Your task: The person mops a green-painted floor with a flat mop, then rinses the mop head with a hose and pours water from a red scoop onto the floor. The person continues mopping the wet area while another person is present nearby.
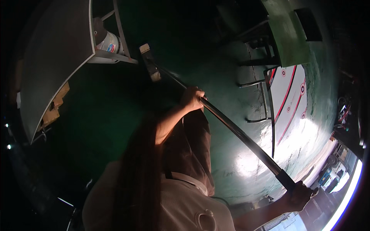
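Note:
A push broom with a long metal handle (pixel 239 134) slants across the view. Its narrow head (pixel 149 63), dark in the middle with pale ends, lies on the green floor ahead of me. My left hand (pixel 192 98) is wrapped round the handle partway along. Out at the right, my right hand (pixel 300 196) grips the dark sleeve (pixel 284 179) at the handle's upper end. Shadow hides the underside of the head, so its bristles cannot be made out.
A grey-topped table (pixel 58 57) stands at left, with a white bucket (pixel 110 44) beside its metal leg and cardboard (pixel 57 106) below its edge. At right are a white panel with red stripes (pixel 287 96), metal chair legs (pixel 258 82) and a green-topped table (pixel 289 38). The green floor (pixel 219 77) is dim.

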The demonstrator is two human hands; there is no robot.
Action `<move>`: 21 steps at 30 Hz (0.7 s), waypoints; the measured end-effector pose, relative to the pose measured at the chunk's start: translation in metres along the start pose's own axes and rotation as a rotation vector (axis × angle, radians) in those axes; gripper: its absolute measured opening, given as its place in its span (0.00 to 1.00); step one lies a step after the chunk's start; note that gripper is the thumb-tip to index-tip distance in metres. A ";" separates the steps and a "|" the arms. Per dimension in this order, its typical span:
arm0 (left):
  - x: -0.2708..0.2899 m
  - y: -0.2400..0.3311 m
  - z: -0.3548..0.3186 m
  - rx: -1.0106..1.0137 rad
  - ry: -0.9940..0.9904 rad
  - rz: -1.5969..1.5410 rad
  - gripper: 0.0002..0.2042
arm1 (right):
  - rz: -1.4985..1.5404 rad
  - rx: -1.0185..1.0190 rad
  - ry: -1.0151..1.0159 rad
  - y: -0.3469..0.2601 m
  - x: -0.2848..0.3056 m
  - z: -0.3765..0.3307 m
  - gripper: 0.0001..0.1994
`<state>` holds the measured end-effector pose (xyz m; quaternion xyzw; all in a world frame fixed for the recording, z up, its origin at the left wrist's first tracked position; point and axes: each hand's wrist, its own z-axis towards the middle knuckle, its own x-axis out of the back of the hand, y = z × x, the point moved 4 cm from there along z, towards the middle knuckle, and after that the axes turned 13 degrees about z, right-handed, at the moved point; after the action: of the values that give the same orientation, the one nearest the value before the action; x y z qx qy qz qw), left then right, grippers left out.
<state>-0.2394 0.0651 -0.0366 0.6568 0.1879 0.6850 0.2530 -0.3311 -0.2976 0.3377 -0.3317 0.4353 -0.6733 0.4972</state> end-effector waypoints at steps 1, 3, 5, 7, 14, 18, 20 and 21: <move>0.005 -0.016 -0.004 0.029 -0.027 -0.071 0.07 | 0.332 -0.124 0.049 0.006 -0.036 0.003 0.06; 0.010 -0.003 -0.023 -0.042 -0.012 -0.009 0.10 | 0.386 -0.144 0.071 -0.008 -0.027 -0.018 0.05; -0.005 0.016 -0.020 -0.130 -0.029 -0.086 0.12 | 0.430 -0.143 0.094 -0.030 -0.023 -0.037 0.05; -0.025 0.030 -0.009 -0.250 -0.090 -0.112 0.10 | 0.183 -0.100 0.204 -0.050 -0.001 -0.063 0.11; -0.076 0.079 0.049 -0.560 -0.172 -0.128 0.09 | -0.271 -0.035 0.570 -0.072 -0.034 -0.108 0.23; -0.097 0.106 0.047 -0.552 -0.106 -0.121 0.10 | 0.041 -0.063 0.391 -0.069 0.000 -0.121 0.21; -0.102 0.143 0.024 -0.554 -0.001 -0.194 0.10 | -0.068 0.020 0.496 -0.093 0.029 -0.132 0.21; -0.093 0.153 0.013 -0.499 0.022 -0.153 0.10 | -0.051 0.106 0.661 -0.106 0.030 -0.130 0.15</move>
<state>-0.2411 -0.1141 -0.0201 0.5504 0.0652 0.6963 0.4561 -0.4946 -0.2797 0.3829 -0.0799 0.5290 -0.7784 0.3285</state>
